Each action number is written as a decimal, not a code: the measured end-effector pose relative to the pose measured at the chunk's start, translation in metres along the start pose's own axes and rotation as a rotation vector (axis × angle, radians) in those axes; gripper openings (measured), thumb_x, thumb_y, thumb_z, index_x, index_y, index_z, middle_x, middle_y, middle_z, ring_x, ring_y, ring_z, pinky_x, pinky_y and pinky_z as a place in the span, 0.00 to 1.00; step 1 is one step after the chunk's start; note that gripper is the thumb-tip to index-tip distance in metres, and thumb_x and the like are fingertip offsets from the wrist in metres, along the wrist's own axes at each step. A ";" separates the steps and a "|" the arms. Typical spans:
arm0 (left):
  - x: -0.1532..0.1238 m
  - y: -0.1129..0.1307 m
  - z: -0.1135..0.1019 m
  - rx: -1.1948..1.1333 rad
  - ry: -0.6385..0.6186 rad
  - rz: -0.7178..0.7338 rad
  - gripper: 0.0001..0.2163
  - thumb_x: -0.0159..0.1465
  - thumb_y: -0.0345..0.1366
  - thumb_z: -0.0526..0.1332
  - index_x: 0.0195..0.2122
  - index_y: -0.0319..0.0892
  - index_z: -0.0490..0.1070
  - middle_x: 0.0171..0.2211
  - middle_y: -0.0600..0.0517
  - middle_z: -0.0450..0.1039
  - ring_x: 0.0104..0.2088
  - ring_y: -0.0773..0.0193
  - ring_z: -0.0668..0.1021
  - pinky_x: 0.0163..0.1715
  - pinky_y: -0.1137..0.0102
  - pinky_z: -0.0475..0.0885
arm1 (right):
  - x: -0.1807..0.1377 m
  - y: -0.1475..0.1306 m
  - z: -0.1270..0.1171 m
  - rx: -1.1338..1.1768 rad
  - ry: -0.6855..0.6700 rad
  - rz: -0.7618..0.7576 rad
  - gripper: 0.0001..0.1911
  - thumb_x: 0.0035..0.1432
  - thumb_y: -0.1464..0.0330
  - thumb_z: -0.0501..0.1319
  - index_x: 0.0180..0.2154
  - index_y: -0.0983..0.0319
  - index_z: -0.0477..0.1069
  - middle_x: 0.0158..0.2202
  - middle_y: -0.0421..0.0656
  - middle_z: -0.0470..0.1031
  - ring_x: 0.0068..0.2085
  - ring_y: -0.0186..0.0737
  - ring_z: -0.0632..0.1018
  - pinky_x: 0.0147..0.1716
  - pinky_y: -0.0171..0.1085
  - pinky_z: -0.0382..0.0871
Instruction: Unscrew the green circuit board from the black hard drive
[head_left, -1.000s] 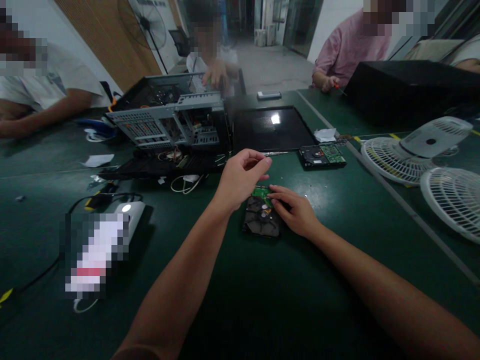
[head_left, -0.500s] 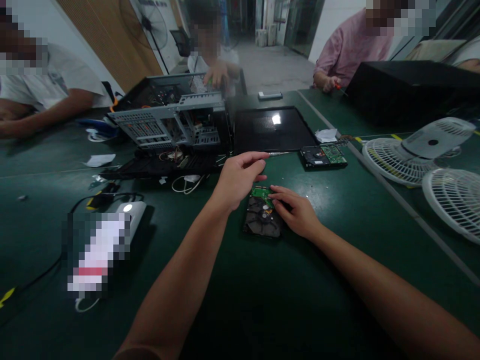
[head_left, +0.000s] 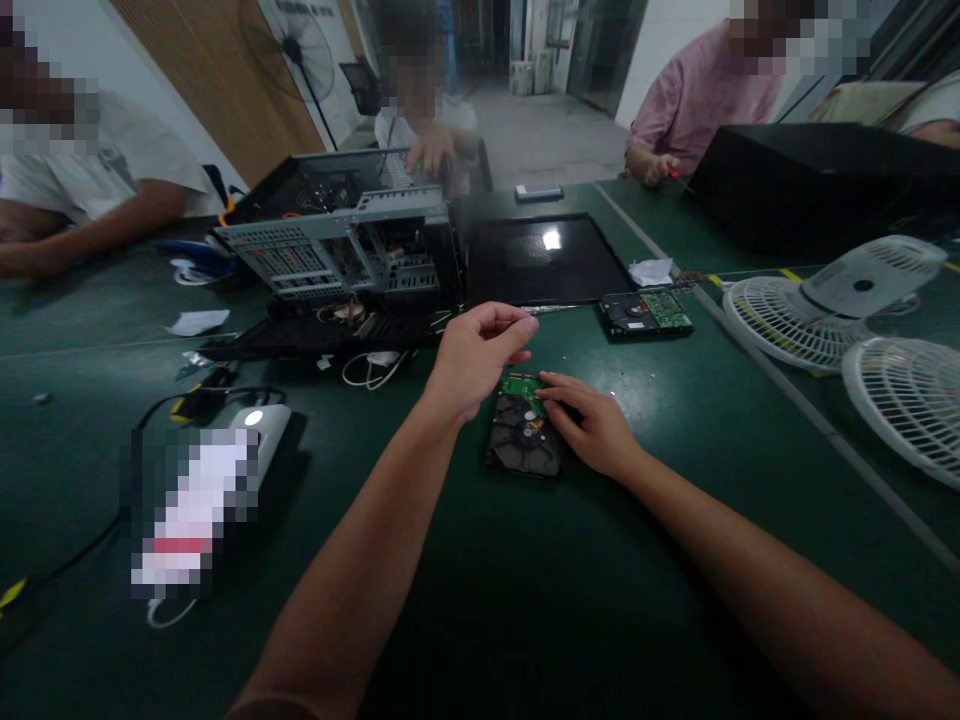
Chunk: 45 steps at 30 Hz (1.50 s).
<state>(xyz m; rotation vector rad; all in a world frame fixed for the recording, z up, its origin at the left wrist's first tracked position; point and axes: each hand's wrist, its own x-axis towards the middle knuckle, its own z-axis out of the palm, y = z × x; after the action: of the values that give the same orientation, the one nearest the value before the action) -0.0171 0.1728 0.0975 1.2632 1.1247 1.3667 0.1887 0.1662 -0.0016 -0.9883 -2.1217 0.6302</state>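
A hard drive (head_left: 523, 435) lies circuit-board side up on the green table, its green board at the far end. My right hand (head_left: 596, 420) rests along its right side, fingers stretched over the edge and fingertips at the green board; I see nothing held in it. Just beyond the drive's far end, my left hand (head_left: 480, 355) is raised, thumb and index finger brought together. Whatever may be between those fingertips is too small to tell. Behind that hand, a thin metal tool (head_left: 551, 309) lies by the black panel (head_left: 544, 265). A second hard drive (head_left: 645, 314) lies farther right.
An opened computer case (head_left: 337, 250) stands at the back left. A phone on a power bank (head_left: 274, 430) and a black cable lie at left. White fan parts (head_left: 787, 320) and a black case (head_left: 817, 190) are at right. Several people sit around the table, one hand holding a red-handled tool.
The thumb and index finger of my left hand have come closer together. My right hand and the hard drive stay almost where they were.
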 end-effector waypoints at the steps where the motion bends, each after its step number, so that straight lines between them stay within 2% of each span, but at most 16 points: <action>1: 0.000 0.000 0.000 -0.002 0.014 -0.007 0.06 0.62 0.37 0.69 0.37 0.42 0.76 0.35 0.51 0.76 0.36 0.66 0.78 0.36 0.70 0.80 | 0.000 0.000 0.000 0.000 0.000 0.001 0.14 0.68 0.67 0.59 0.51 0.53 0.78 0.61 0.43 0.75 0.63 0.48 0.74 0.65 0.57 0.66; 7: 0.003 0.001 0.000 -0.058 0.088 -0.036 0.07 0.60 0.34 0.70 0.37 0.41 0.72 0.36 0.50 0.75 0.36 0.65 0.78 0.36 0.68 0.81 | 0.000 0.000 0.000 -0.010 0.006 -0.004 0.14 0.68 0.67 0.58 0.51 0.54 0.78 0.61 0.44 0.75 0.63 0.47 0.74 0.65 0.57 0.67; 14: 0.001 0.006 0.002 -0.104 0.038 -0.062 0.01 0.63 0.31 0.64 0.34 0.41 0.74 0.36 0.49 0.75 0.39 0.63 0.78 0.37 0.67 0.82 | 0.000 0.000 0.000 -0.003 0.006 -0.010 0.14 0.68 0.67 0.58 0.51 0.54 0.78 0.61 0.44 0.74 0.63 0.47 0.73 0.65 0.56 0.66; 20: 0.000 0.009 0.001 -0.030 0.036 -0.075 0.05 0.64 0.34 0.62 0.36 0.43 0.78 0.43 0.48 0.77 0.42 0.61 0.77 0.34 0.71 0.80 | 0.000 -0.001 0.000 -0.011 0.006 -0.005 0.14 0.68 0.67 0.58 0.51 0.54 0.78 0.61 0.44 0.74 0.63 0.47 0.74 0.65 0.57 0.67; 25: 0.002 0.006 0.001 -0.079 0.040 -0.075 0.05 0.64 0.31 0.61 0.38 0.43 0.76 0.37 0.49 0.75 0.40 0.62 0.78 0.36 0.68 0.81 | 0.000 0.001 0.000 -0.004 0.005 -0.005 0.14 0.68 0.67 0.59 0.51 0.54 0.78 0.61 0.44 0.74 0.63 0.47 0.73 0.65 0.56 0.67; 30: 0.004 0.005 0.003 -0.160 0.076 -0.071 0.03 0.64 0.30 0.59 0.36 0.42 0.71 0.35 0.50 0.74 0.40 0.63 0.78 0.39 0.66 0.81 | 0.000 0.002 0.001 -0.012 0.000 -0.004 0.14 0.68 0.67 0.58 0.52 0.55 0.78 0.61 0.44 0.74 0.63 0.47 0.74 0.64 0.56 0.67; 33: 0.003 0.003 0.004 -0.134 0.073 -0.061 0.01 0.65 0.33 0.62 0.35 0.43 0.71 0.35 0.51 0.74 0.39 0.64 0.78 0.39 0.67 0.81 | 0.000 0.002 0.001 -0.013 0.002 -0.011 0.14 0.68 0.67 0.58 0.52 0.56 0.77 0.61 0.45 0.74 0.63 0.47 0.74 0.65 0.56 0.67; 36: 0.002 -0.001 0.004 -0.089 0.036 -0.029 0.05 0.63 0.37 0.66 0.36 0.43 0.72 0.35 0.51 0.74 0.38 0.64 0.78 0.39 0.68 0.80 | -0.001 0.002 0.001 -0.008 0.003 -0.010 0.14 0.68 0.67 0.58 0.52 0.55 0.77 0.62 0.44 0.74 0.63 0.47 0.73 0.65 0.56 0.66; 40: 0.002 -0.004 0.001 -0.052 0.027 0.008 0.05 0.62 0.37 0.68 0.37 0.42 0.76 0.35 0.51 0.75 0.37 0.65 0.78 0.37 0.69 0.80 | -0.001 0.001 0.001 -0.013 -0.002 -0.003 0.14 0.68 0.67 0.58 0.52 0.55 0.77 0.62 0.44 0.74 0.63 0.47 0.73 0.65 0.55 0.67; 45: 0.003 -0.002 0.000 -0.063 0.077 0.013 0.06 0.62 0.34 0.68 0.40 0.41 0.79 0.38 0.49 0.76 0.37 0.65 0.78 0.36 0.69 0.80 | -0.001 0.001 0.001 -0.019 0.003 -0.012 0.14 0.68 0.67 0.58 0.52 0.55 0.77 0.61 0.44 0.74 0.63 0.47 0.74 0.65 0.56 0.67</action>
<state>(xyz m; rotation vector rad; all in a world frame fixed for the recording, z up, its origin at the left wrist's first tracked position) -0.0170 0.1759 0.0963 1.1835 1.1183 1.4599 0.1890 0.1664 -0.0031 -0.9859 -2.1325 0.6033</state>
